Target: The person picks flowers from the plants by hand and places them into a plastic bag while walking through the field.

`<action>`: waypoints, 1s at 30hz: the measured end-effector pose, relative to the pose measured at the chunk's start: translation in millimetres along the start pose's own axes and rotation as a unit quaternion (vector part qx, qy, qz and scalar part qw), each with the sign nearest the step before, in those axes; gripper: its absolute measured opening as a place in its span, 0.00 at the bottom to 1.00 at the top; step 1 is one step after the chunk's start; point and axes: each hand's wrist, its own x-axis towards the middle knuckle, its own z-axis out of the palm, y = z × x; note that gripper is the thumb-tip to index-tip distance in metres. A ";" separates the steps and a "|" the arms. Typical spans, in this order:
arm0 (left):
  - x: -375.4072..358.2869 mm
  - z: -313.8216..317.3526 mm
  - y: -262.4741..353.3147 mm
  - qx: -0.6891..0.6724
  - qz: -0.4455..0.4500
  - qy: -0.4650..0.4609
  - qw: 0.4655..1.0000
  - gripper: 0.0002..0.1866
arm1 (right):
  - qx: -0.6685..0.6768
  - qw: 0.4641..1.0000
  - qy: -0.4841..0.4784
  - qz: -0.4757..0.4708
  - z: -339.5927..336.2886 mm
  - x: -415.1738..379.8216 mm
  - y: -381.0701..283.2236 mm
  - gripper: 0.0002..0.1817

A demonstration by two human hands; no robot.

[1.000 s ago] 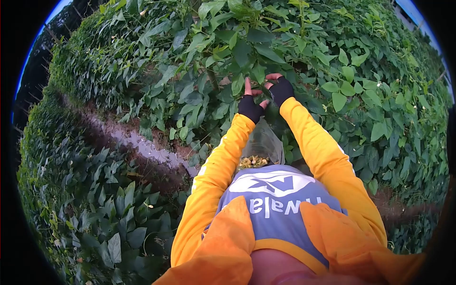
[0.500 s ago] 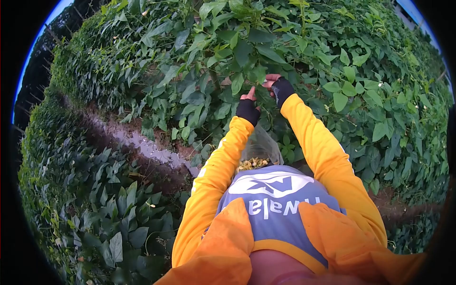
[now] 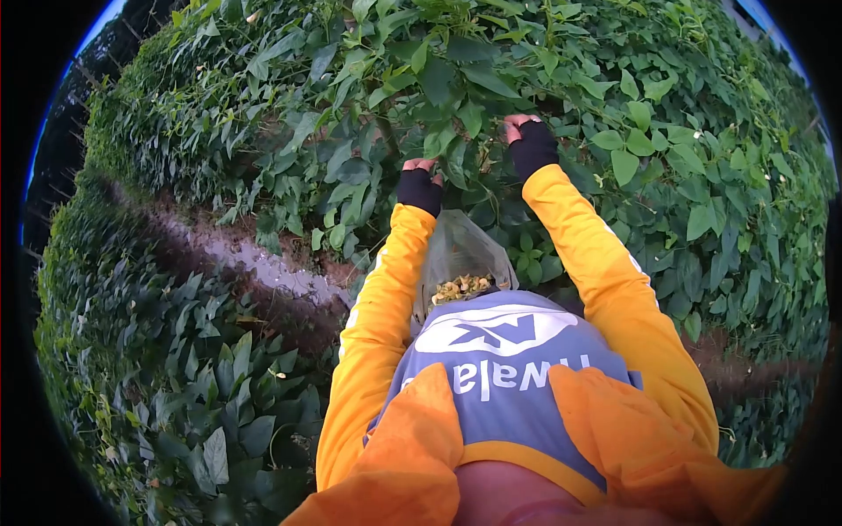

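My left hand (image 3: 421,186), in a black fingerless glove, is among the leaves left of a hanging leafy stem. Its fingers look curled, and what they hold, if anything, is hidden. To the right and a little farther up, my right hand (image 3: 531,145) wears a matching glove and touches the foliage with bent fingers; I cannot make out anything in them. Between my forearms and against my body hangs a clear plastic bag (image 3: 469,241). Small pale-yellow flowers or pods (image 3: 462,287) lie in the bottom of the bag.
Dense climbing vines (image 3: 667,158) cover the bank ahead and to the right. A wet, muddy furrow (image 3: 263,267) runs on the left, with another leafy row (image 3: 202,386) below it. Brown soil (image 3: 745,368) shows at the lower right.
My hands have moved apart, the left one to the left and the right one slightly up and right. More of the bag and its contents shows now.
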 end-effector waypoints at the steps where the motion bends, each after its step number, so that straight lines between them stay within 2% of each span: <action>1: 0.2 -2.6 0.0 -0.005 0.009 0.008 1.000 0.23 | -0.010 1.000 -0.006 0.001 -0.5 0.1 2.1 0.09; 8: -16.2 -23.8 1.8 -0.040 0.072 0.054 0.995 0.23 | -0.026 0.999 0.001 -0.048 8.0 -3.9 7.0 0.03; 11: -32.7 -39.6 1.9 -0.042 0.062 0.060 0.995 0.23 | -0.017 0.998 0.013 -0.066 11.5 -5.3 6.7 0.03; 14: -48.6 -56.5 -3.7 -0.040 0.008 0.069 0.997 0.20 | -0.006 0.999 -0.024 -0.044 7.9 -7.5 5.5 0.08; 16: -58.0 -68.1 -11.6 -0.068 -0.018 0.087 0.994 0.18 | 0.028 0.995 0.000 -0.101 5.4 -6.5 -2.4 0.16; 17: -62.8 -73.7 -19.3 -0.068 -0.024 0.099 0.992 0.18 | 0.022 0.995 -0.009 -0.097 0.5 -10.3 -5.2 0.22; 20: -79.1 -93.4 -40.7 -0.111 -0.072 0.139 0.981 0.16 | 0.103 0.991 0.018 -0.079 -10.0 -24.1 -26.1 0.21; 22: -90.8 -112.7 -48.3 -0.171 -0.122 0.180 0.961 0.16 | 0.155 0.987 -0.044 0.010 -29.7 -37.2 -53.3 0.19; 24: -105.0 -137.7 -56.8 -0.209 -0.153 0.230 0.938 0.16 | 0.121 0.990 -0.068 -0.022 -28.7 -53.8 -46.9 0.15; 26: -123.5 -168.3 -61.9 -0.173 -0.205 0.265 0.926 0.18 | 0.159 0.979 -0.126 0.024 -33.7 -69.0 -55.8 0.11; 30: -171.6 -214.2 -74.1 -0.154 -0.238 0.368 0.886 0.18 | 0.174 0.962 -0.208 0.005 -18.6 -100.9 -29.0 0.08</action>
